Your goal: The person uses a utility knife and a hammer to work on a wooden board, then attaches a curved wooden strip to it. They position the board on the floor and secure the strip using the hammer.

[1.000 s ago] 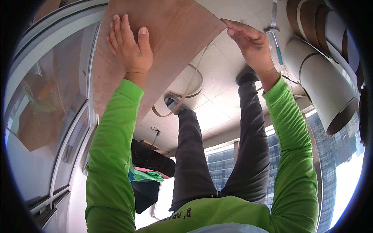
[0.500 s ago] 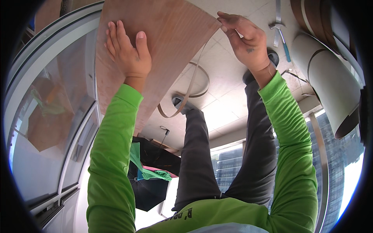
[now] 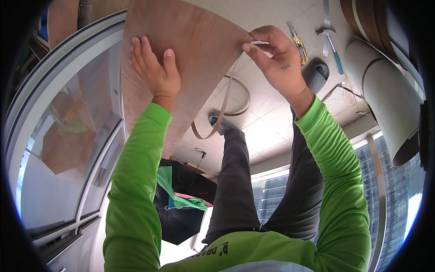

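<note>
Since a moment ago the right hand (image 3: pixel 276 61) has drawn in along the panel's edge toward the left hand, and the thin strip now hangs in a longer loop beneath it.

The brown wood panel (image 3: pixel 195 50) is the largest thing here, leaning against the glass door frame (image 3: pixel 68 90) on its left side, its face plain and matte with a curved right edge. The tiled floor (image 3: pixel 267 131) lies open to the right of the panel, down to the person's dark trouser legs. A big cardboard roll (image 3: pixel 389 99) lies at the far right, well apart from the panel.

The left hand (image 3: pixel 154 72) rests flat on the panel, fingers spread and together with the palm pressed to the wood, gripping nothing. The right hand has its thumb and fingertips pinched shut on the edging strip (image 3: pixel 224 109) at the panel's corner. A hammer (image 3: pixel 330 38) and a small knife (image 3: pixel 297 43) lie on the floor just beyond the right hand.
</note>
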The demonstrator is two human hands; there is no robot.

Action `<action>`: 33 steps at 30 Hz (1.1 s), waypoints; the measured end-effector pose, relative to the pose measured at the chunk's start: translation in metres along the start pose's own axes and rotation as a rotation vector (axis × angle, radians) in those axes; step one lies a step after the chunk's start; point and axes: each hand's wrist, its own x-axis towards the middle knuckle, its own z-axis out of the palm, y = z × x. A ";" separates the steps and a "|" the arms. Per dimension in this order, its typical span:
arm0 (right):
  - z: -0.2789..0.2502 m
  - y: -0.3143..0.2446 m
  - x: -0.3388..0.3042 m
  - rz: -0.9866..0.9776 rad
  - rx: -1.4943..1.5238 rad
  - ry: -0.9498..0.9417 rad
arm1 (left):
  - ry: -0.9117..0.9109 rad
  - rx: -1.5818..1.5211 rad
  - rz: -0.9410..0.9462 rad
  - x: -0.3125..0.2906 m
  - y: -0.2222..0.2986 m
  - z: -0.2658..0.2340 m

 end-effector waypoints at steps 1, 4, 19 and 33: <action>0.003 0.003 -0.001 0.062 -0.005 0.022 | -0.006 -0.003 -0.005 0.000 0.000 0.000; 0.013 0.010 -0.003 0.229 0.062 0.098 | -0.015 0.002 0.000 0.000 0.001 0.000; 0.015 0.010 -0.016 0.591 0.905 0.192 | -0.061 -0.021 -0.034 0.003 -0.001 -0.004; 0.013 0.034 -0.009 0.436 0.817 0.007 | -0.050 0.024 0.015 0.002 -0.002 -0.007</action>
